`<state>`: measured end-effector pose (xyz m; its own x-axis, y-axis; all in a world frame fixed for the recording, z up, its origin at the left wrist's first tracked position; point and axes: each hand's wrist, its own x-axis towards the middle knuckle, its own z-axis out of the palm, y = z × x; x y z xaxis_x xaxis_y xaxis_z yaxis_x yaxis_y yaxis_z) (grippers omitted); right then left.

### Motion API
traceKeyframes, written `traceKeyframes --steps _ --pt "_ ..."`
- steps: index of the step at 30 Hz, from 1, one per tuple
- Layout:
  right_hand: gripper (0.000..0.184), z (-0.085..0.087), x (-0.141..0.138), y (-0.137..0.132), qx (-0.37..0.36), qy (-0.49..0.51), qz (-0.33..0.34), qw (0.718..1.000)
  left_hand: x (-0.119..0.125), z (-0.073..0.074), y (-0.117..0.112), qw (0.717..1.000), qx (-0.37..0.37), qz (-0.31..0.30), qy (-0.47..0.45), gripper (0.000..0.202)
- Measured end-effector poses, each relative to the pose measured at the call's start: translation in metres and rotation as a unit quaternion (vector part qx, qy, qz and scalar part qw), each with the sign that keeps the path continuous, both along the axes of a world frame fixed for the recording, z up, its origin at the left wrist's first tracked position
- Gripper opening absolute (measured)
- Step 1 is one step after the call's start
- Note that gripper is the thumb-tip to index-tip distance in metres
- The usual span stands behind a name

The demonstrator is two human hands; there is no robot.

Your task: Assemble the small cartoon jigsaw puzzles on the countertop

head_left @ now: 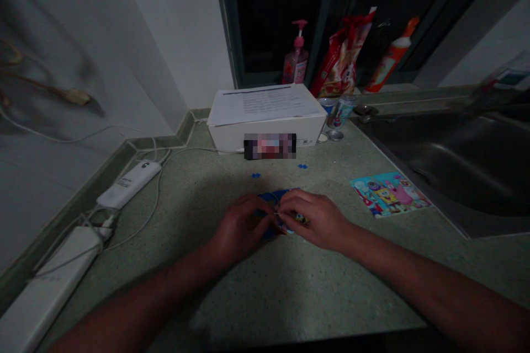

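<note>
Both my hands meet at the middle of the speckled counter over a small blue puzzle board [271, 197]. My left hand [240, 229] has its fingers curled and pinched at the board's near edge. My right hand [314, 219] is also closed, its fingertips pressing a small colourful piece [298, 220] against the board. The fingertips of both hands touch each other. Two tiny blue bits [256, 175] [302, 166] lie loose on the counter beyond the board. A finished cartoon picture card [389, 193] lies to the right.
A white box with printed paper on top [265, 116] stands behind the hands. Power strips and cables [128, 185] run along the left wall. A steel sink [464, 160] lies at right. A pink pump bottle [295, 60], a red bag and an orange-capped bottle stand on the sill.
</note>
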<state>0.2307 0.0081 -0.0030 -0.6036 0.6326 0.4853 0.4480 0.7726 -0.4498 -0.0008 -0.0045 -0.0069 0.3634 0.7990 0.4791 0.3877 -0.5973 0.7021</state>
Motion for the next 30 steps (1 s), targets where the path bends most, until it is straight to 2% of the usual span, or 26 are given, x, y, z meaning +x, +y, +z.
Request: traceKeyframes --steps 12,23,30 --pt "0.010 0.0005 0.0008 0.0009 -0.014 0.000 -0.025 1.000 -0.0027 0.0004 0.0020 0.998 0.052 0.035 0.000 0.006" --pt "0.012 -0.0024 0.0015 0.0010 -0.018 0.006 -0.024 1.000 -0.0018 0.0008 0.0018 0.997 0.071 0.012 -0.016 0.005" --pt "0.011 -0.0032 0.0005 0.0013 -0.054 0.037 -0.002 0.998 -0.0048 0.0045 0.0017 0.990 0.139 -0.003 0.022 0.006"
